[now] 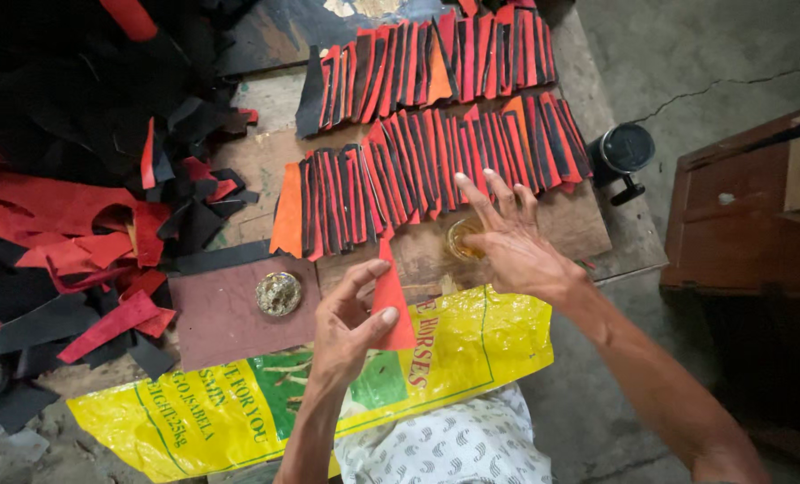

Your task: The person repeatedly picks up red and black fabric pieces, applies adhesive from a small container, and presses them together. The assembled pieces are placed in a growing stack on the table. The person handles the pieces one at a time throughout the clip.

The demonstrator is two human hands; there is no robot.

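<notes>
- Gluing looks to be the step in hand: the left hand (351,327) pinches a red leather triangle (391,305) between thumb and fingers, holding it upright at about 6 o'clock of the desk (588,229).
- Right hand (507,242) is spread, fingers fanned over a small dish of amber liquid (464,237), probably adhesive; its fingertips reach the lower row of pieces.
- Two rows of overlapped red, orange and black leather strips (427,166) lie across the desk, the upper row (436,63) at 12 o'clock, the lower at the centre.
- By my judgement the red triangle would join the lower row; that calls for a coat from the dish and placing it so that it overlaps its neighbour.
- Yellow plastic sack (472,345) with a green panel and red lettering lies flat at 6 o'clock, partly under the left hand.
- Brown board (225,318) at 8 o'clock carries a small brass-coloured ornate lid (278,293).
- Heap of red and black leather offcuts (77,197) fills 9 o'clock.
- Dark round container (626,152) stands off the desk edge at 3 o'clock, beside a wooden cabinet (745,206).
</notes>
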